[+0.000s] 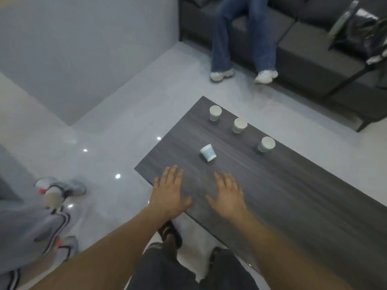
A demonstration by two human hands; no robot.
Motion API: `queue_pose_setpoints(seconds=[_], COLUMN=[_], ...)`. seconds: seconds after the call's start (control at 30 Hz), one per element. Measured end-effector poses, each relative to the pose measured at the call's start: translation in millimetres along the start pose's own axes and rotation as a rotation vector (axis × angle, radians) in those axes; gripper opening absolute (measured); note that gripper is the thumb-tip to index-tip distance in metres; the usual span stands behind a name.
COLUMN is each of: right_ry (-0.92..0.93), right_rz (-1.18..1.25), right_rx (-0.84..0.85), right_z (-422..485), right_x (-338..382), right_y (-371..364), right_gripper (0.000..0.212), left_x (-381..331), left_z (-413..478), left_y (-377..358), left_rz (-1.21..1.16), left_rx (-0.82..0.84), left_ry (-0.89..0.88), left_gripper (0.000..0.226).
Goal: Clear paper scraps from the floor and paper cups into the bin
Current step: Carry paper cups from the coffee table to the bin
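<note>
We log four white paper cups on the dark table (272, 195). Three stand mouth-up along its far edge: left cup (215, 113), middle cup (240, 125), right cup (266, 144). The blue-printed tipped cup (208, 152) sits mid-table, base pointing far-left. Left hand (169, 195) and right hand (227, 195) are flat, fingers straight, holding nothing.

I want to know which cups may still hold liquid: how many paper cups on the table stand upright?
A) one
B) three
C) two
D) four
B: the corner cup, the middle cup and the third cup stand mouth-up in a row, while the fourth cup lies tipped over on the table.
</note>
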State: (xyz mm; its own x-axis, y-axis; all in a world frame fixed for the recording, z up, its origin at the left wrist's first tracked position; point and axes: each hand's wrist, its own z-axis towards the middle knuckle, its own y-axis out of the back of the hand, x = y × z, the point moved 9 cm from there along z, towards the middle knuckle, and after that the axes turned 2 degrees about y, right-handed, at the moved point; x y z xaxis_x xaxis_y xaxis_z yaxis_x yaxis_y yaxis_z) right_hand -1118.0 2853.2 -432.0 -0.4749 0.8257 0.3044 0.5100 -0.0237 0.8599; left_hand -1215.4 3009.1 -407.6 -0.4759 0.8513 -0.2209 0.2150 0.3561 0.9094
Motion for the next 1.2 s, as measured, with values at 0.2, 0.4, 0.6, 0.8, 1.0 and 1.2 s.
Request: queue_pose_setpoints(seconds=[0.2, 0.4, 0.6, 0.8, 1.0, 1.2], right_ry=[-0.176, -0.327, -0.391, -0.171, 0.007, -0.005], right_rz=[0.067, 0.194, 0.224, 0.442, 0.498, 0.243], right_rx=[0.037, -0.037, -0.104, -0.192, -0.213, -0.431], right_z=[99.4, 209.9, 268.4, 264.1, 224.5, 229.2], right_x=[-14.3, -55.4, -98.2, -104.9, -101.6, -184.1], right_y=[-19.7, -54.9, -100.4, -103.6, -77.2, -9.5], right_gripper=[0.088, 0.087, 0.081, 0.074, 0.072, 0.09], left_x=[38.2, 48.8, 17.7, -13.3, -63.4, -89.4], left_z=[90.8, 171.5, 245.1, 296.3, 312.0, 324.5], left_y=[-15.5, -60.7, -92.4, -100.0, -113.2, -101.1], left_rz=[-0.024, -0.067, -0.131, -0.305, -0.553, -0.473], left_rx=[0.085, 0.146, 0.182, 0.185, 0.474, 0.339], left_ry=[-0.094, -0.126, -0.185, -0.1, -0.11, -0.163], left_gripper=[0.086, 0.086, 0.085, 0.084, 0.081, 0.066])
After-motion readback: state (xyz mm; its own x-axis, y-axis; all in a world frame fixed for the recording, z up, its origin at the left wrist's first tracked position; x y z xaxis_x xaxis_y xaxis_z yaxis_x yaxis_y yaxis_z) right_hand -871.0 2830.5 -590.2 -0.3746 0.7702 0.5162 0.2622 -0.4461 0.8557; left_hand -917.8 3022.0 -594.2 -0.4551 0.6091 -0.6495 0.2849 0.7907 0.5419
